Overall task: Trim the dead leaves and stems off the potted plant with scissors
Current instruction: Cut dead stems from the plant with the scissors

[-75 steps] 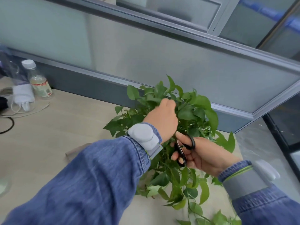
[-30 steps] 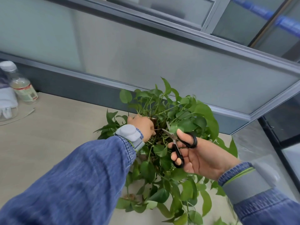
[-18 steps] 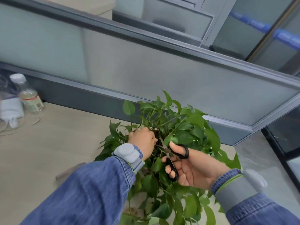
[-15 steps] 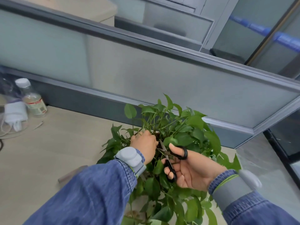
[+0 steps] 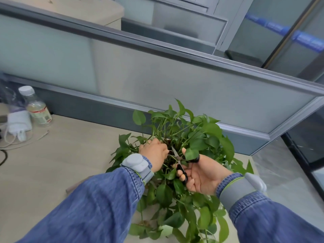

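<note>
Grey partition panels [image 5: 175,81] closed off the far edge of the pale wooden table [image 5: 57,155], and the potted plant [image 5: 182,155] stood close against them near the table's right end, where the top gave way to a tiled floor [image 5: 284,172]. Open tabletop lay to the left of the plant, between it and a clear bottle [image 5: 36,106] with a white cap; its red-and-white label was too blurred to read. A white charger [image 5: 19,123] with its cable lay just beside the bottle. The left hand [image 5: 154,155] was pushed in among the stems, fingers curled and pinching something there. The right hand [image 5: 201,174] gripped black-handled scissors [image 5: 179,163], thumb through one loop, blades slightly parted and pointing into the plant's centre.
</note>
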Action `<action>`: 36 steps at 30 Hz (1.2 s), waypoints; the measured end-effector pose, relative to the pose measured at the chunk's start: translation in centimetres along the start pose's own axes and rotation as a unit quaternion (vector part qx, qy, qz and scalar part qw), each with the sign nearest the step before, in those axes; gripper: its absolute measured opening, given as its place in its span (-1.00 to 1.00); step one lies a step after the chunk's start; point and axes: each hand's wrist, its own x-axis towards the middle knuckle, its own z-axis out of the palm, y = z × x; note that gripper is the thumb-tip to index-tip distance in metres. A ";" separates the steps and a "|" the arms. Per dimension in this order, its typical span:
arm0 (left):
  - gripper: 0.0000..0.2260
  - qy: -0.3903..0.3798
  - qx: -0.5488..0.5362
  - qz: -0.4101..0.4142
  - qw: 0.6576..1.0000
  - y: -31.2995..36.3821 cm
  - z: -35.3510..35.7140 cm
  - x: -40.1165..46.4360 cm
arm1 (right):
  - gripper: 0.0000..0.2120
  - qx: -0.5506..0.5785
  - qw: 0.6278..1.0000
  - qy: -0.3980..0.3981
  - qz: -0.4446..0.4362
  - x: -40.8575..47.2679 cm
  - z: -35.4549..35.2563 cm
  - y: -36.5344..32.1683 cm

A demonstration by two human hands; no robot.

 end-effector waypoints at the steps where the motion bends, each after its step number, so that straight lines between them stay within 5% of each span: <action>1: -0.77 -0.002 -0.004 -0.003 1.000 -0.1 0.0 0.0 | -0.57 -0.007 1.000 0.001 -0.002 0.0 0.1 0.0; 23: -0.73 -0.025 0.017 -0.032 0.999 0.9 0.0 -0.4 | -0.50 -0.063 0.998 -0.017 -0.020 -0.3 -1.0 0.8; 36: -0.72 -0.005 -0.006 -0.027 1.000 0.9 0.2 -0.9 | -0.72 -0.071 0.996 0.033 -0.030 -0.4 -1.2 1.5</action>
